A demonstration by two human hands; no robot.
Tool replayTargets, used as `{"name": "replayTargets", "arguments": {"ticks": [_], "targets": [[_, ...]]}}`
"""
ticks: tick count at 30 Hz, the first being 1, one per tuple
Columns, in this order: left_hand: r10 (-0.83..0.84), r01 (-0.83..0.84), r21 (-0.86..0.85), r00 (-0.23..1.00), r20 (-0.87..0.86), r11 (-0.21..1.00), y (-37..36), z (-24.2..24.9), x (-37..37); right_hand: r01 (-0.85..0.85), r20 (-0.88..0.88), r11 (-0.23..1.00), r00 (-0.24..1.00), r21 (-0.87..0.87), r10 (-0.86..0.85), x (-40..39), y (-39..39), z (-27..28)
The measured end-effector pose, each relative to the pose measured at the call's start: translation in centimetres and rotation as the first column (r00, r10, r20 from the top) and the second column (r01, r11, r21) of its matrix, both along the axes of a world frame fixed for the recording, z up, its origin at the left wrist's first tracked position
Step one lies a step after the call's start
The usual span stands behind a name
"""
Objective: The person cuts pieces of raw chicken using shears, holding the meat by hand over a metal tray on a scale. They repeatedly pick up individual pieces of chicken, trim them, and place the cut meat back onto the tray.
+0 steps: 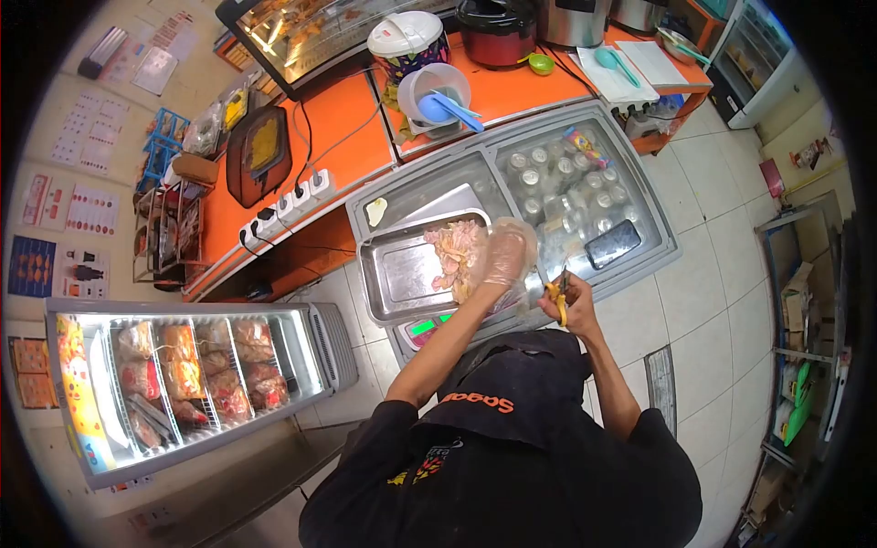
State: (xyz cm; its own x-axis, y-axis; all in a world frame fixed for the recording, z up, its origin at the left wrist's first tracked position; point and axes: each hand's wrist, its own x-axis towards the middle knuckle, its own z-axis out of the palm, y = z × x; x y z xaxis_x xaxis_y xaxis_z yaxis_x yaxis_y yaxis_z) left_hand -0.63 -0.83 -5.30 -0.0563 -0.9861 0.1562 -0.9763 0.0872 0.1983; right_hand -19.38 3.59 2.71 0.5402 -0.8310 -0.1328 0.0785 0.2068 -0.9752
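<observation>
Scissors (558, 305) in right hand (576, 304), left hand (506, 259) beside meat (456, 255), probably chicken

I report the yellow-handled scissors (558, 309) partly hidden by the right hand (577, 300), and the digital scale (421, 331) by the steel tray (402, 274), its readout too small to read. The top edge cuts off the steel pot (574, 23); the wall posters (92, 212) are illegible.

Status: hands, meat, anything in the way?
Left hand in clear plastic glove, at right end of silver metal tray. Right hand holding yellow-handled scissors. Pale pink meat pieces heaped in tray. No obvious obstruction; black rectangular phone clear of tray.
</observation>
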Motion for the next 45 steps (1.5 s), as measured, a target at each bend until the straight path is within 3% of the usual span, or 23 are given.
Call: {"name": "replayTargets", "arguments": {"ticks": [5, 7, 9, 13, 16, 20, 23, 26, 30, 33, 39, 40, 42, 43, 44, 45], "targets": [[0.215, -0.228, 0.028, 0.948, 0.237, 0.973, -1.8, -1.5, -1.7, 0.079, -0.013, 0.997, 0.997, 0.004, -0.079, -0.1, -0.3, -0.8], [0.137, -0.170, 0.194, 0.976, 0.170, 0.966, -3.4, -2.2, -0.8, 0.090, 0.061, 0.995, 0.994, 0.030, -0.092, 0.5, 0.3, -2.8], [0.157, -0.203, 0.244, 0.968, 0.196, 0.948, -3.8, -0.9, -0.8, 0.107, 0.084, 0.994, 0.990, 0.034, -0.110, 1.3, 1.1, -3.5], [0.123, -0.141, 0.137, 0.984, 0.128, 0.980, -3.9, -4.1, 0.3, 0.041, 0.061, 0.997, 0.997, 0.068, -0.046, 2.7, 2.0, -2.8], [0.143, -0.135, -0.067, 0.980, 0.137, 0.989, -2.8, -4.9, 0.1, -0.001, 0.053, 0.999, 0.999, 0.035, -0.001, 3.3, 1.9, -2.1], [0.112, -0.130, 0.108, 0.981, 0.161, 0.986, -2.8, -5.8, -0.6, -0.039, 0.042, 0.999, 0.998, -0.004, 0.039, 3.5, 1.2, -2.9], [0.043, -0.048, 0.180, 0.999, 0.034, 0.983, -5.7, -12.9, 0.7, -0.062, 0.030, 0.997, 0.998, -0.037, 0.064, 3.2, 0.4, -2.5], [-0.026, 0.016, 0.270, 0.999, 0.033, 0.963, -2.3, -1.1, 0.9, -0.063, 0.053, 0.997, 0.996, -0.054, 0.065, 2.9, 0.3, -2.8], [0.053, 0.044, 0.289, 0.946, -0.319, 0.956, -1.9, 0.8, 1.9, -0.023, 0.096, 0.997, 0.995, -0.067, 0.030, 2.7, 0.8, -3.2], [0.104, 0.026, 0.275, 0.888, -0.448, 0.961, 0.1, 7.0, 1.7, -0.046, 0.089, 0.999, 0.995, -0.018, 0.047, 2.8, 1.0, -3.3], [0.068, 0.037, 0.147, 0.755, -0.652, 0.988, 0.5, 4.6, 4.1, -0.060, 0.040, 0.998, 0.997, -0.018, 0.061, 3.4, 0.8, -1.7], [-0.051, 0.086, 0.021, 0.756, -0.652, 0.996, 0.7, 5.4, 5.0, -0.062, 0.035, 0.997, 0.997, -0.054, 0.064, 3.4, 0.6, -1.4], [-0.070, 0.057, -0.044, 0.623, -0.779, 0.997, 1.2, 8.2, 6.3, -0.014, 0.054, 0.998, 0.998, -0.053, 0.017, 3.3, 0.4, -1.0], [-0.047, 0.030, -0.038, 0.413, -0.910, 0.999, 1.4, 9.1, 6.9, 0.032, 0.021, 0.993, 0.999, -0.112, -0.030, 3.1, 0.2, -2.8], [-0.012, -0.011, -0.014, 0.177, -0.984, 1.000, 1.9, 10.0, 7.6, 0.081, 0.063, 0.997, 0.995, 0.000, -0.080, 3.7, 0.5, 0.5], [0.016, 0.019, 0.016, -0.001, -1.000, 1.000, 3.1, 13.6, 7.7, 0.062, 0.049, 0.990, 0.997, -0.129, -0.056, 3.5, 0.0, -2.7]]}}
